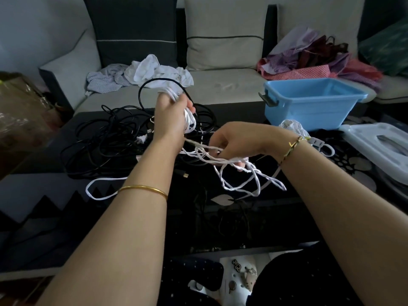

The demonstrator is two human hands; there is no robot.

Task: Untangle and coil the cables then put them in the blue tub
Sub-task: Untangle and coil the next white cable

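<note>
White cable (234,173): tangled, held above the dark table (44,188) left of the blue tub (309,102). Loose loops hang below both hands; one long loop lies on the table further left of the tub. Left hand (174,115): raised, fingers closed around a gathered bunch of white cable, with a black cable loop (154,85) arching over it. Right hand (231,140): lower, nearer the tub, fingers pinched together on a white strand. Black cable pile (106,140): unsorted on the table, well left of the tub. A second white cable bundle (295,129) lies just in front of the tub. The tub stands on the table's far right edge, no cables visible inside. A white lid (379,142) lies right of the tub.
</note>
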